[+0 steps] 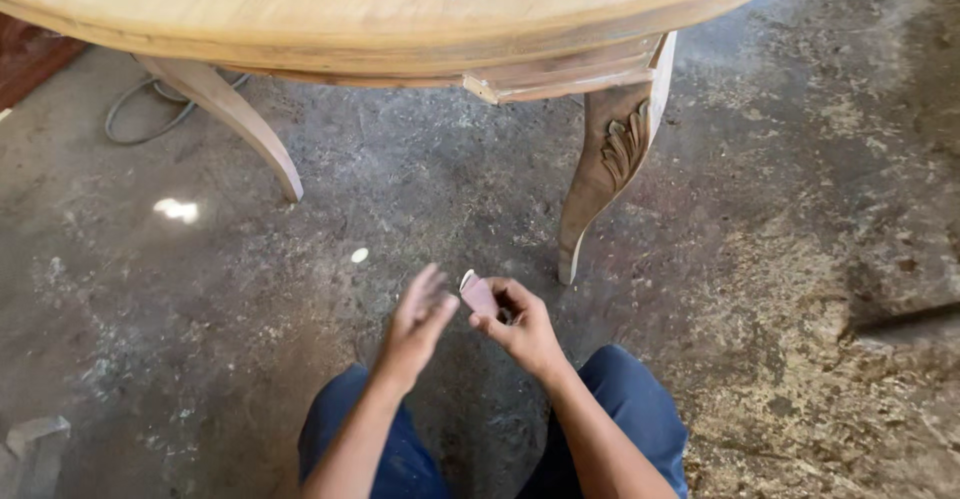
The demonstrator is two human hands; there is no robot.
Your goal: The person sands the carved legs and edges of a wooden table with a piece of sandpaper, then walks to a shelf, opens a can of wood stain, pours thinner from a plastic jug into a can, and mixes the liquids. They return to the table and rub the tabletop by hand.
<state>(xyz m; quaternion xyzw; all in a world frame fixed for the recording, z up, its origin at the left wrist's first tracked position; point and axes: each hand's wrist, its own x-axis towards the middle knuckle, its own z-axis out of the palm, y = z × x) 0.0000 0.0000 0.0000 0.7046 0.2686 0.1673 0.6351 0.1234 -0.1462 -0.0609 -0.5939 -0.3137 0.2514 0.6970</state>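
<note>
The small piece of sandpaper (478, 295) is reddish-pink, folded or curled, with a pale edge showing at its upper left corner. It sits low in the view, just in front of the person's knees and above the floor, pinched in the right hand (520, 327). That hand's grip is closed on the piece, with fingers and thumb folded around its lower right part. The left hand (418, 321) is just beside it, its grip open and holding nothing, fingers stretched out flat and slightly blurred, their tips next to the left edge of the sandpaper; whether they touch it cannot be told.

No containers are in view.

Above the hands stands a round counter (380, 4) of bare, unfinished pale wood, with a smooth rounded rim and a few white flecks on top. Under the rim runs a plain wooden apron. Its nearer carved leg (605, 164) curves down in an S shape and bears a leaf-like relief near the top; a second, plainer leg (235, 119) slants at the left. The concrete floor (760, 259) is grey, rough and dusty, with sawdust patches at the right. A grey cable (150, 114) loops on the floor behind the left leg. The person's dark blue trousers (630, 399) cover both knees.
</note>
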